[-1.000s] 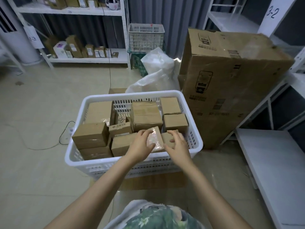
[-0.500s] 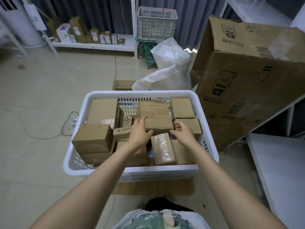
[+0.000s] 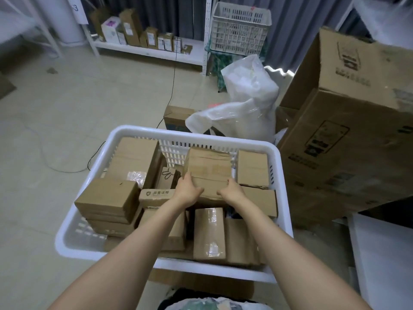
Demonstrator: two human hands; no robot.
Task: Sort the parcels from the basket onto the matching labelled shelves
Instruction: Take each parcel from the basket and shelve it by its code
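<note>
Parcel (image 3: 209,233) released; box (image 3: 209,168) at middle of basket (image 3: 196,134) now gripped by left hand (image 3: 186,190) and right hand (image 3: 232,192), likely for lifting

This is a parcel storeroom or small sorting depot. In the near middle, a white plastic basket (image 3: 196,136) is packed with taped cardboard parcels (image 3: 109,198). At the far left, a white metal shelf (image 3: 145,51) carries a row of small labelled boxes (image 3: 152,38), with a hand-numbered tag (image 3: 78,10) above it. A slatted crate (image 3: 240,27) stands far off before a grey curtain (image 3: 295,30). A large printed carton (image 3: 348,130) fills the right, and crumpled plastic bags (image 3: 245,104) lie on the tiled floor (image 3: 67,108).
</note>
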